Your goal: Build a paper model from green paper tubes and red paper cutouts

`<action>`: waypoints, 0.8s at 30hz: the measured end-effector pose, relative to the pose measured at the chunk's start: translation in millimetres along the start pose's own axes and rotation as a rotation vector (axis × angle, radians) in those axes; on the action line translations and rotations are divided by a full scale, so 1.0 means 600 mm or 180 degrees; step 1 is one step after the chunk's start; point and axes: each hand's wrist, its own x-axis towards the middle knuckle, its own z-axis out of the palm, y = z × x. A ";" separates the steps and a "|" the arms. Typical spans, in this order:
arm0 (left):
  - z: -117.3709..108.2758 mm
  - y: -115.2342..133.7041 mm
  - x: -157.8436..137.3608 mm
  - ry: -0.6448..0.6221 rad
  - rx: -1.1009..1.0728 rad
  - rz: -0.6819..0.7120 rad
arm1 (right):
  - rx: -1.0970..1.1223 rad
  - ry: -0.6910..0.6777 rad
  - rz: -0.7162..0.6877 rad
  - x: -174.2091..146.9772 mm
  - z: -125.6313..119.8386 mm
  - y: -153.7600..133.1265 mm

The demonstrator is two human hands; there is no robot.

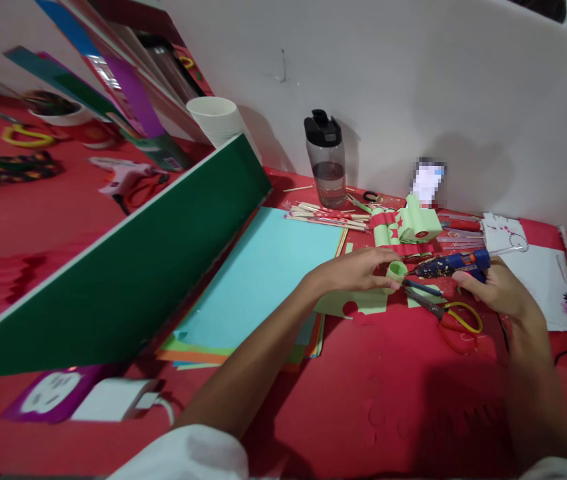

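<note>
Green paper ring [396, 271]: held over the tabletop [343, 400], between the fingers of the left hand [358, 268]; its open end is turned upward.
Glue gun [451, 265]: gripped by the fingers of the right hand [507, 293]; its long axis is laid roughly sideways.
Nozzle [411, 272]: pointed leftward at the ring; whether it is touched cannot be told.
Nearer hand: the left.
</note>
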 end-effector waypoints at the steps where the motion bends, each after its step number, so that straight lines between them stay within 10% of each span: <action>1: 0.000 0.000 0.000 0.0001 -0.0009 0.0011 | -0.0013 0.0000 0.0015 -0.001 -0.001 0.000; 24: 0.000 0.004 0.001 -0.0043 -0.0093 -0.0041 | 0.0029 0.0106 0.0247 0.000 -0.013 0.007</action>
